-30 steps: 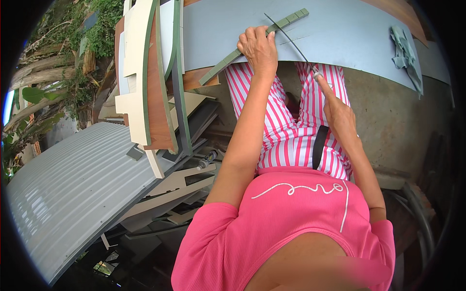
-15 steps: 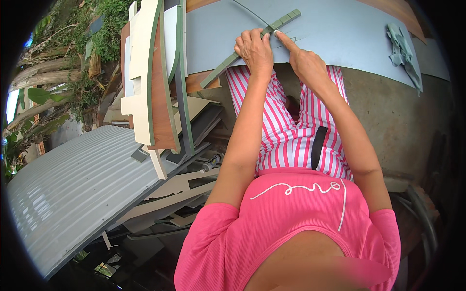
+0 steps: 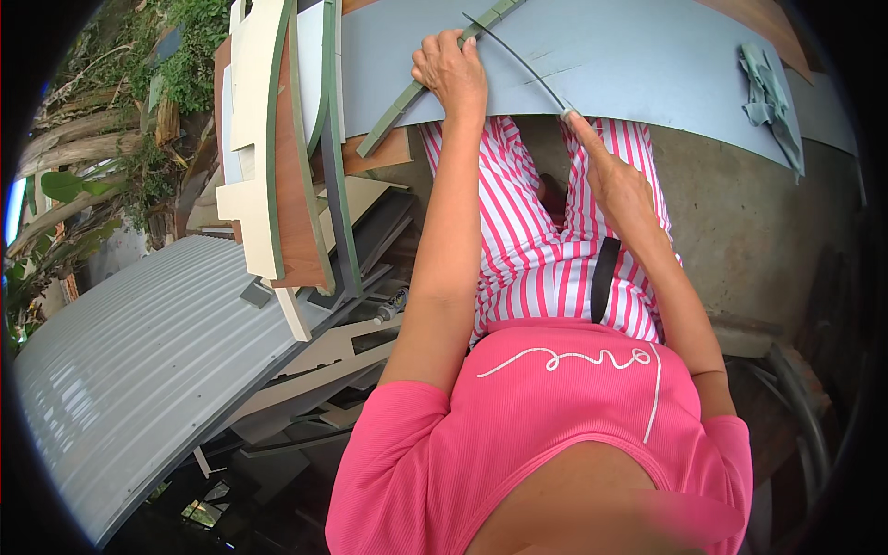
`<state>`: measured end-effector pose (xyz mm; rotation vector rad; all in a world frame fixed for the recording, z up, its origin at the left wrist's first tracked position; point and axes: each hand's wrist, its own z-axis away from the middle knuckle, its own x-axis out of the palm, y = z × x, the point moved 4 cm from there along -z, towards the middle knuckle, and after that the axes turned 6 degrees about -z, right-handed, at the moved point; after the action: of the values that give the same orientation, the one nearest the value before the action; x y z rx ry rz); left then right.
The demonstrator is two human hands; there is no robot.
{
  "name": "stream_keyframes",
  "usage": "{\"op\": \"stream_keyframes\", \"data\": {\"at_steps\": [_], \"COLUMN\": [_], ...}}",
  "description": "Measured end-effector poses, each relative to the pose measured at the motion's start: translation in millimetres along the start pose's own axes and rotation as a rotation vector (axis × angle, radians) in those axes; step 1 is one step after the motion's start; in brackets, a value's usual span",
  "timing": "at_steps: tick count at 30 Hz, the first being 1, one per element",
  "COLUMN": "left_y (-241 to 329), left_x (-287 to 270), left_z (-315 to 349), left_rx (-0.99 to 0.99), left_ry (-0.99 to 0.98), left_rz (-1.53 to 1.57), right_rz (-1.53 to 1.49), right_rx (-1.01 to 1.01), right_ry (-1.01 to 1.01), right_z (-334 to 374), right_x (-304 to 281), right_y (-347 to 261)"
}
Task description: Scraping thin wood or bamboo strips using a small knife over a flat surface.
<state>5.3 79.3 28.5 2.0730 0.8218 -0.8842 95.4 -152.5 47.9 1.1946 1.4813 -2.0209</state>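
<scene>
A long green strip (image 3: 392, 118) lies slantwise over the blue-grey board (image 3: 666, 79), with notch lines across it. My left hand (image 3: 450, 79) is closed around the strip, pressing it down near the board's middle. My right hand (image 3: 615, 180) grips the near end of a thin, dark, bowed hacksaw blade (image 3: 520, 61), its index finger stretched along it. The blade's far end rests across the strip just beyond my left fingertips. Dark scratch marks show on the board beside the blade. The strip's far end runs out of the picture.
Cut panels with green edges (image 3: 301, 157) are stacked at the left, above corrugated metal sheeting (image 3: 139, 342). A grey-green cloth (image 3: 766, 97) hangs over the board's right end. Offcuts (image 3: 319, 370) and a small bottle (image 3: 392, 303) lie by my left elbow. Plants grow at the far left.
My right hand has drawn back toward me, pulling the blade along so more of it shows on the near side of the strip. My left hand and the strip sit further left in the picture.
</scene>
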Motion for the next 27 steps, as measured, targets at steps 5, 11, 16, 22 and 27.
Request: {"op": "stream_keyframes", "data": {"at_steps": [5, 11, 16, 22, 27], "left_y": [-2.3, -3.0, -3.6, -2.9, -0.7], "left_x": [0.1, 0.8, -0.5, -0.8, -2.7], "left_z": [0.9, 5.3, 4.8, 4.1, 5.0], "left_rx": [0.012, 0.016, 0.07, 0.032, 0.034], "left_ry": [-0.036, -0.027, 0.057, -0.01, 0.009], "left_rz": [-0.01, -0.006, -0.035, 0.0, -0.011], "right_rz": [-0.023, 0.028, -0.045, -0.02, -0.017], "right_rx": [-0.086, -0.056, -0.048, -0.031, -0.147], "right_ry": [0.077, 0.034, 0.024, 0.022, 0.121], "right_z": [-49.3, -36.6, 17.7, -18.8, -82.7], "right_x": [13.4, 6.0, -5.0, 5.0, 15.4], "right_y": [-13.6, -12.3, -0.7, -11.3, -34.1]}}
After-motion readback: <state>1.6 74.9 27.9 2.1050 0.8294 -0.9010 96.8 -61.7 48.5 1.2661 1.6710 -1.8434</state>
